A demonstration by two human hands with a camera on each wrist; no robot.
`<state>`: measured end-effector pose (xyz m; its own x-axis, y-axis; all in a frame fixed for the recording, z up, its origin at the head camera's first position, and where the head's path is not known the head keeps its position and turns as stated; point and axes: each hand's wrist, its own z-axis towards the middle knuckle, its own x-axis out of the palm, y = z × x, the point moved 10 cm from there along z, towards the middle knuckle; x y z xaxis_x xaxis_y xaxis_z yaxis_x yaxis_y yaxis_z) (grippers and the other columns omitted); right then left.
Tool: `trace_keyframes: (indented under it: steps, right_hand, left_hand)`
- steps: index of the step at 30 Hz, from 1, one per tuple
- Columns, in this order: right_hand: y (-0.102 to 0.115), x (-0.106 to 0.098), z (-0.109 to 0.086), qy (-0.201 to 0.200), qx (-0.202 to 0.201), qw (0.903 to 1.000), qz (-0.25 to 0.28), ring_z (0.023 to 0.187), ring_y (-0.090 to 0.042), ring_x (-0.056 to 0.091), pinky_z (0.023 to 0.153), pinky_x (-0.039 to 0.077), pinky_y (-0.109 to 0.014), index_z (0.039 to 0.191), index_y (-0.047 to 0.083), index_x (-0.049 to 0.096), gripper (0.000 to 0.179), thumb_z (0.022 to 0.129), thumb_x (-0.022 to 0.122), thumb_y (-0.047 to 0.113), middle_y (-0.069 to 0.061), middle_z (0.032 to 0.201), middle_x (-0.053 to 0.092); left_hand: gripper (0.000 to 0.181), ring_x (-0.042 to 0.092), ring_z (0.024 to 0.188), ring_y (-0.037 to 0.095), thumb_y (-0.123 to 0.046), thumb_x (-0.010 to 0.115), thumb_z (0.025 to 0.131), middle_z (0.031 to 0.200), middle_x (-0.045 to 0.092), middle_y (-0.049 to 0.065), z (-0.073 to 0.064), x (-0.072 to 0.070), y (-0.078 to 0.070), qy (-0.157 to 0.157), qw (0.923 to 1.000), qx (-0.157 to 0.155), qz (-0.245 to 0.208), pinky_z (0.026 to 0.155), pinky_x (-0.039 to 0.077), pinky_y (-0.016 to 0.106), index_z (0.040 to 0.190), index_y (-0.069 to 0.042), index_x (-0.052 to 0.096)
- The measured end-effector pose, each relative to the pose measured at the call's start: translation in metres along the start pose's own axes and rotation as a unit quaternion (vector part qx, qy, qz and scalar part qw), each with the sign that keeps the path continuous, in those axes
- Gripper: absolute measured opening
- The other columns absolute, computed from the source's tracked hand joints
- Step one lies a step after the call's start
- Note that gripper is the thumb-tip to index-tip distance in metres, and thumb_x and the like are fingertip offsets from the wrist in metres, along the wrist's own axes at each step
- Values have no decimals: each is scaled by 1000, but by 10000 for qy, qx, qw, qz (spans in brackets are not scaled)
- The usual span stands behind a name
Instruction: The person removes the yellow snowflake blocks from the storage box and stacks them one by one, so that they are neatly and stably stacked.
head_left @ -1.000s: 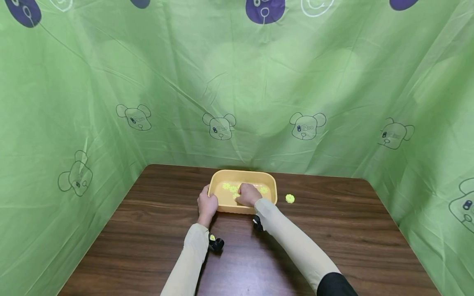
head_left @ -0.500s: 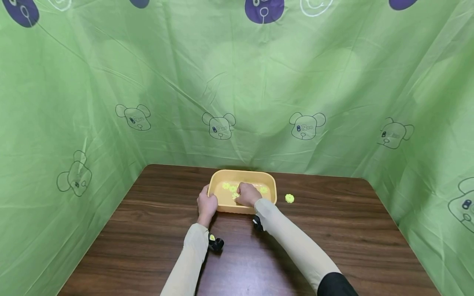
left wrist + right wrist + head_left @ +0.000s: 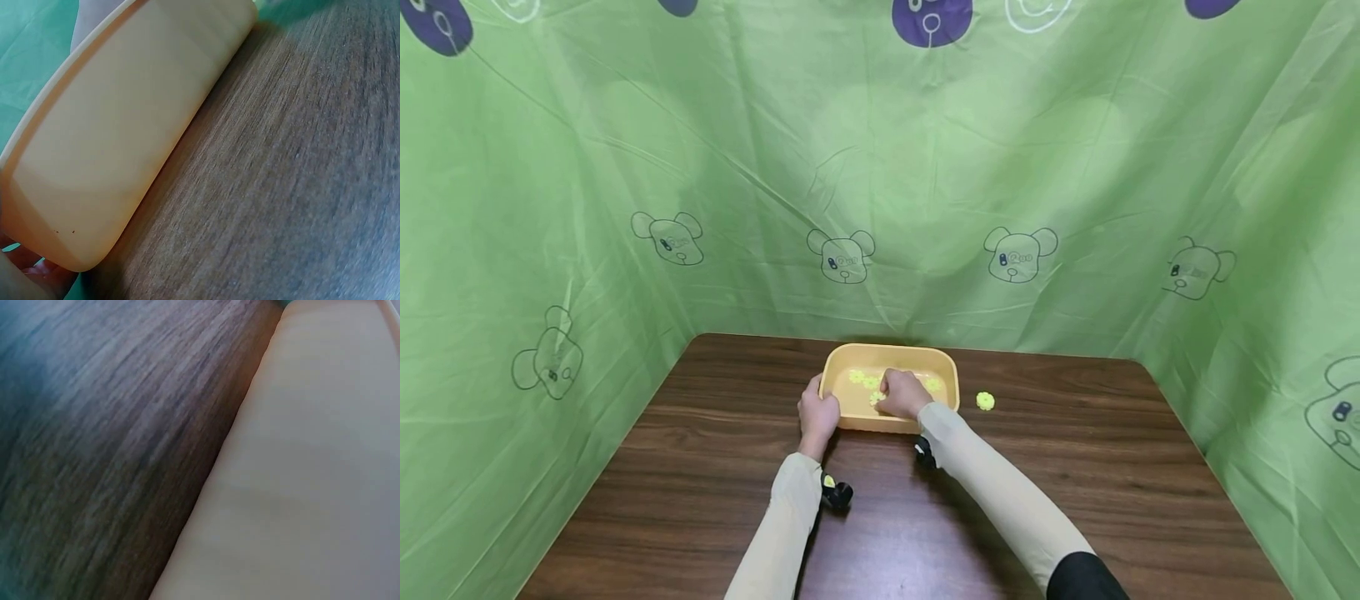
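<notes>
Round-cornered plastic-looking tub (image 3: 876, 424): even orange-yellow
Flower-shaped pieces (image 3: 857, 377): bright yellow-green
Wood-grain worktop (image 3: 715, 500): dark brown, darker streaks
Draped fabric backdrop (image 3: 917, 142): light green; dark-outlined bear heads, purple and white figures along the top
Long cloth sleeves (image 3: 1000, 500): pale beige
Wrist device (image 3: 837, 496): black, yellow-green patch beside it

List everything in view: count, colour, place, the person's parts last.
Table: one, brown, in the foreground
Container: one, yellow, near the table's far edge
Flower pieces: at least four, lime, inside the container
Loose flower piece: one, lime, right of the container
Backdrop cloth: count unclear, green, behind and beside the table
Sleeves: two, cream, bottom centre
Fabric band: one, black, right sleeve
Wrist devices: two, black, by the sleeves
Left hand: one, gripping the container's left end
Right hand: one, curled, reaching into the container
</notes>
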<state>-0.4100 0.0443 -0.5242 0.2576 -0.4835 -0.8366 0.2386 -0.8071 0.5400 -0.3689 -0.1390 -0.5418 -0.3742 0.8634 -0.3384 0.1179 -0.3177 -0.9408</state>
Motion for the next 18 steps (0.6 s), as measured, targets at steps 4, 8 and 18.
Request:
trace_keyframes:
  steps: [4, 8, 18]
  right_hand:
    - [2, -6, -2, -81, -82, 9999, 35, 74, -18, 53, 71, 47, -33, 94, 6, 61, 23, 82, 80, 13, -1, 81, 58]
    - [4, -15, -6, -206, -334, 9991, 155, 73, -16, 54, 70, 47, -31, 89, 7, 63, 11, 84, 72, 6, 0, 80, 60]
    - [-3, -84, -17, -779, -744, 9898, 929, 78, -16, 61, 74, 54, -29, 91, 7, 64, 8, 88, 72, 9, -5, 85, 67]
  left_hand:
    - [46, 59, 122, 39, -6, 47, 96, 135, 63, 23, -1, -1, -2, 1, 10000, 17, -32, 103, 48, 54, 140, -6, 60]
    - [46, 58, 124, 39, -6, 46, 95, 137, 62, 23, -1, -2, -2, 16, 10000, 25, -42, 104, 47, 54, 140, -6, 60]
    - [46, 58, 125, 40, -6, 46, 96, 138, 61, 23, 0, -1, -3, 61, 10000, 31, -47, 106, 46, 54, 140, -6, 59]
